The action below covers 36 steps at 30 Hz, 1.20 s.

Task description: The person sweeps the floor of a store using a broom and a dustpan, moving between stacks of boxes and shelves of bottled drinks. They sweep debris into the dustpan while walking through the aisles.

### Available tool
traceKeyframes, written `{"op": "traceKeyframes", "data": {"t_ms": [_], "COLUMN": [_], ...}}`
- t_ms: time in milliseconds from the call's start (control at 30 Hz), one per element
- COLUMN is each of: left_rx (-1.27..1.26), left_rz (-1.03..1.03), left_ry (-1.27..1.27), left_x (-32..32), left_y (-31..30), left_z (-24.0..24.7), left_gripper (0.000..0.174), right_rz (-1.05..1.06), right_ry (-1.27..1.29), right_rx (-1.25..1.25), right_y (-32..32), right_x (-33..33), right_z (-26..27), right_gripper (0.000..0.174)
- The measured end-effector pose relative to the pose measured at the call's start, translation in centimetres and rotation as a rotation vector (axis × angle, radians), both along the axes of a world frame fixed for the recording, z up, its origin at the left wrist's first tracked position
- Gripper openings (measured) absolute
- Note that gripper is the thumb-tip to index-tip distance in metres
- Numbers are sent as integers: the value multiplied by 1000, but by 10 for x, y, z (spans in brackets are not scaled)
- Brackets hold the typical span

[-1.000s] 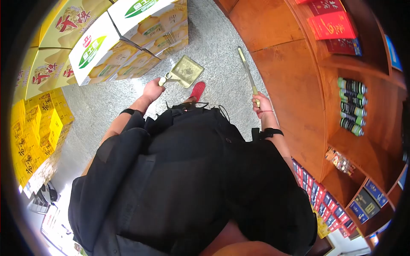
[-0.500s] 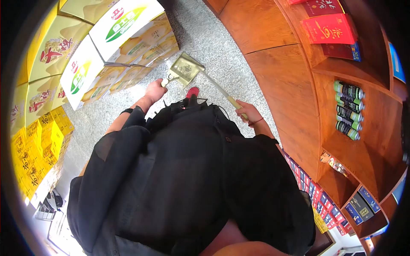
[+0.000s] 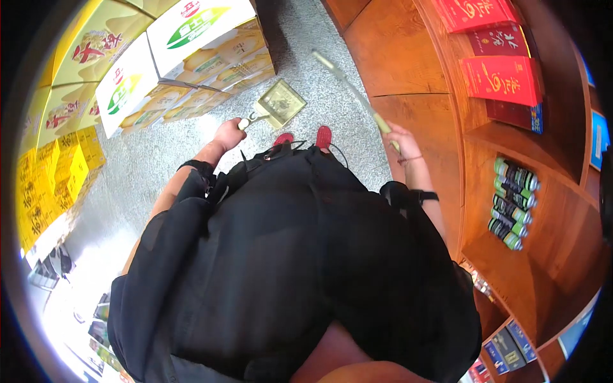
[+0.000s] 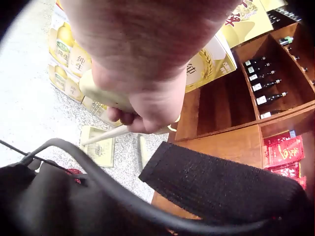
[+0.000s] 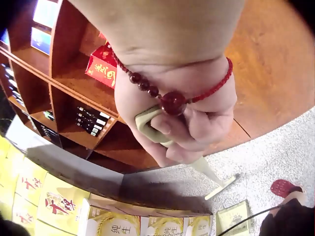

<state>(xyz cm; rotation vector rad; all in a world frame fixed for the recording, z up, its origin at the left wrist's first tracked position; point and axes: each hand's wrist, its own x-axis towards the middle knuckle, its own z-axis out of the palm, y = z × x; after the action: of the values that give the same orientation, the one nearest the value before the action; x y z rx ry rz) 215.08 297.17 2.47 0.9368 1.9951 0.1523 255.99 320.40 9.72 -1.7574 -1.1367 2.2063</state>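
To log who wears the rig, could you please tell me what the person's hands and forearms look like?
The left hand and right hand are ungloved. Black sleeves leave the forearms bare, and a black strap circles each one near the wrist. The right wrist also wears a braided red bracelet with round dark red beads, one clearly larger.

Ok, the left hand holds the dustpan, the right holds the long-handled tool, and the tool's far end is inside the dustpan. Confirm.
The last part is wrong: the head view shows the tool's far end outside the dustpan. The left hand does hold the dustpan, the right hand the tool.
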Motion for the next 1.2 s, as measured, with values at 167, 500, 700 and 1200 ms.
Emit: {"op": "traceKeyframes", "data": {"t_ms": [167, 500, 700, 1200], "left_rx": [-18, -4, -11, 107], "left_rz": [245, 548, 600, 1026], "left_ry": [-148, -220, -149, -73], "left_x": [40, 113, 147, 171], "left_y": [-4, 13, 4, -115], "left_z": [-13, -9, -44, -40], "left_gripper": [26, 32, 59, 61], "right_rz": [-11, 581, 884, 666], "right_ry": [53, -91, -84, 29], "right_rx": [-84, -88, -101, -260], "right_y": [71, 67, 60, 91], "right_x": [-24, -43, -34, -46], "right_z": [-29, -69, -16, 18], "right_gripper": [38, 47, 59, 57]}}
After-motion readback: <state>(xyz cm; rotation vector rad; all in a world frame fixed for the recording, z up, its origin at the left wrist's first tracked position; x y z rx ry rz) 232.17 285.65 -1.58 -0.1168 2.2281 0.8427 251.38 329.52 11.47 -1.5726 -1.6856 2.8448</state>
